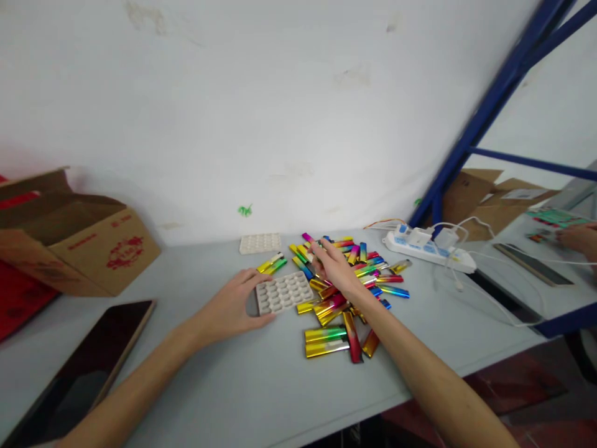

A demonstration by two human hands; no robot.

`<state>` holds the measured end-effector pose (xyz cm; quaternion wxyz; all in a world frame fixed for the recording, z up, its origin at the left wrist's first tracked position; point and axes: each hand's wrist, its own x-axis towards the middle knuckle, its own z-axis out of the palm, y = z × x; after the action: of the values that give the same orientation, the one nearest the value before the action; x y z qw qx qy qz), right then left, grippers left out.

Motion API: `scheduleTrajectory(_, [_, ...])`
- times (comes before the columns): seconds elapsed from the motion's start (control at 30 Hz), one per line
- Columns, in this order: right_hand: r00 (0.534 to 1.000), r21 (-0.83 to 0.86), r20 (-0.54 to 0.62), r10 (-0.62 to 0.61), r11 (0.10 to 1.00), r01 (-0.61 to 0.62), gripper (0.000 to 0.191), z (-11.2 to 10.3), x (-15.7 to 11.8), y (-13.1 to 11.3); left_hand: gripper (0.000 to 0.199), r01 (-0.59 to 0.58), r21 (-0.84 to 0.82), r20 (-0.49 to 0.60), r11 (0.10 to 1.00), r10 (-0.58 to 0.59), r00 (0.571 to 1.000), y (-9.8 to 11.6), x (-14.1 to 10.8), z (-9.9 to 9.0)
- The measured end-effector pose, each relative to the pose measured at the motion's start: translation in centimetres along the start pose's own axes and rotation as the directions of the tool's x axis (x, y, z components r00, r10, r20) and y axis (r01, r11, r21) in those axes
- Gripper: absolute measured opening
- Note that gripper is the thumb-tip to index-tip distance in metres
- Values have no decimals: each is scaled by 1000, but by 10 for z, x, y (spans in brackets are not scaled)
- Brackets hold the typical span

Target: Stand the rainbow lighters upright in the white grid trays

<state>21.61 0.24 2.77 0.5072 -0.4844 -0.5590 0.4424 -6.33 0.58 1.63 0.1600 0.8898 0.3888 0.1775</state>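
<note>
A pale moulded tray (284, 293) with rows of small hollows lies on the table, its hollows showing bare. My left hand (240, 303) grips its left side, with the fingers at the far corner and the thumb at the near one. To the right spreads a loose pile of shiny, multicoloured lighters (332, 305). Over the far part of that pile is my right hand (332, 264), its fingers curled and drawn together; what is between them is hidden. Two lighters (272, 264) lie apart, just behind the tray.
A second pale tray (260, 243) lies by the wall. At left are an open cardboard box (93, 249) and a dark phone-like slab (88, 354). A white power strip (429, 249) with cables lies right, near a blue metal frame (471, 134). Another person's hand (578, 238) shows far right.
</note>
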Motion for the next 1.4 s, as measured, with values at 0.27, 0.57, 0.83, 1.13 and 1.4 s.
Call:
scheduleTrajectory(0.27, [991, 204, 85, 104, 972, -120, 71, 10, -10, -16, 64, -51, -46, -33, 998, 50, 998, 4, -9, 5])
scheduleTrajectory(0.57, [963, 267, 44, 267, 926, -268, 64, 15, -12, -14, 75, -28, -23, -53, 999, 27, 998, -3, -11, 7])
scheduleTrajectory(0.83, [974, 256, 56, 218, 940, -225, 58, 20, -16, -11, 77, -9, 13, -44, 1000, 10, 999, -13, -13, -4])
scheduleTrajectory(1.13, [994, 219, 111, -6, 975, -19, 55, 27, -15, -7, 68, -16, -62, -90, 998, 10, 996, -16, -13, 4])
scheduleTrajectory(1.4, [948, -222, 214, -235, 934, 282, 24, 44, -22, -7, 63, -3, -122, -86, 993, -8, 996, -11, -11, 4])
